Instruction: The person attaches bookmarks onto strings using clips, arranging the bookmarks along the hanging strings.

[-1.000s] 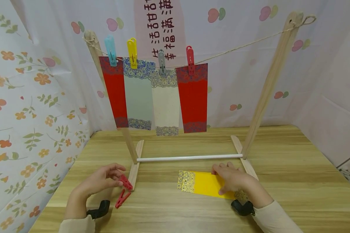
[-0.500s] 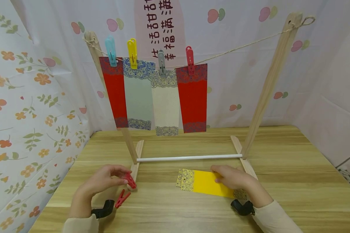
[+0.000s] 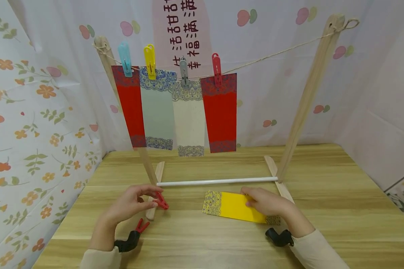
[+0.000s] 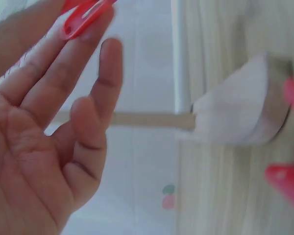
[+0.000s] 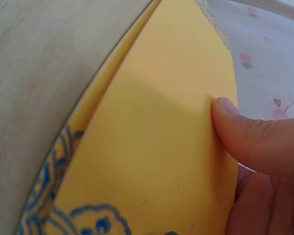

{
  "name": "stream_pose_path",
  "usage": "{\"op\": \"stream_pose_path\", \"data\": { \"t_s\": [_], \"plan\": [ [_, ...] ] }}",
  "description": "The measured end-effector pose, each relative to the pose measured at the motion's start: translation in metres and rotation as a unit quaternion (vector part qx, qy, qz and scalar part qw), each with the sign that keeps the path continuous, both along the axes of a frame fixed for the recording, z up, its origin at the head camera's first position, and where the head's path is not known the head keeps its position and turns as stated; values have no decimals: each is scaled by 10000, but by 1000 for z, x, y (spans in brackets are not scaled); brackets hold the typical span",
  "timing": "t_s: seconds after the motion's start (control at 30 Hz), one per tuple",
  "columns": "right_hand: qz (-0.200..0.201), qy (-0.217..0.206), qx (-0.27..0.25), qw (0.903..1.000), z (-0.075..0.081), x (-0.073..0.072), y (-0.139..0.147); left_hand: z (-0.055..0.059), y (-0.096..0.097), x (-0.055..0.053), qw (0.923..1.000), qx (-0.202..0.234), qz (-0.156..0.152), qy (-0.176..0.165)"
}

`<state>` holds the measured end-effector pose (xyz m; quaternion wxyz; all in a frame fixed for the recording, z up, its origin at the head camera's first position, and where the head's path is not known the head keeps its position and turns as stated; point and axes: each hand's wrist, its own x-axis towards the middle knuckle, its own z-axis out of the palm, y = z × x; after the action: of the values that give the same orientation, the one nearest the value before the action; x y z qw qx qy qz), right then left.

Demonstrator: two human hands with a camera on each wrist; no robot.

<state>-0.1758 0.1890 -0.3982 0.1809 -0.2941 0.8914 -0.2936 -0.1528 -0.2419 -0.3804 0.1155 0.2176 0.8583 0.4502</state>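
Observation:
My left hand (image 3: 134,203) pinches a red clothespin (image 3: 161,201) between thumb and fingers, just above the table by the left foot of the wooden frame. Part of that clothespin (image 4: 85,18) shows at the top of the left wrist view. Another red clothespin (image 3: 142,226) lies on the table, partly behind the black wrist mount. My right hand (image 3: 267,203) pinches the upper edge of a yellow paper strip (image 3: 237,207) with lace-patterned ends. In the right wrist view the thumb presses the yellow paper (image 5: 152,107), and a second yellow layer shows behind it.
Behind the hands stands a wooden frame (image 3: 303,104) with a white crossbar (image 3: 219,182) and a sloping string (image 3: 272,54). Several patterned strips, such as a red one (image 3: 220,116), hang there from clothespins. A printed curtain (image 3: 272,74) backs the table (image 3: 188,243).
My left hand has picked up one red clothespin and moved right with it. My right hand has closed on the yellow paper's edge, and its two offset patterned ends now look nearly aligned.

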Motion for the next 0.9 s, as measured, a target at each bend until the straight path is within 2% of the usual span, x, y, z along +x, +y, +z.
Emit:
{"op": "stream_pose_path", "data": {
  "t_s": [0.1,0.23,0.4,0.57,0.7,0.8,0.9],
  "plan": [
    [22,156,-33,9999,-1,-1,1,-1,9,0,9998,30,70,202],
    [42,269,-124,9996,-1,-3,2,0,22,-2,9988,325,163,341],
    [97,257,-245,9993,2,-4,2,6,36,-3,9962,488,457,566],
    [115,268,-341,9990,4,-3,1,14,51,-2,9951,454,706,517],
    [72,226,-389,9990,6,-2,0,21,62,-2,9946,601,662,536],
    [19,249,-407,9989,9,-1,0,31,72,-5,9929,649,528,845],
    [-6,394,-444,9982,13,0,1,46,83,-9,9899,531,362,1263]
  ]
}}
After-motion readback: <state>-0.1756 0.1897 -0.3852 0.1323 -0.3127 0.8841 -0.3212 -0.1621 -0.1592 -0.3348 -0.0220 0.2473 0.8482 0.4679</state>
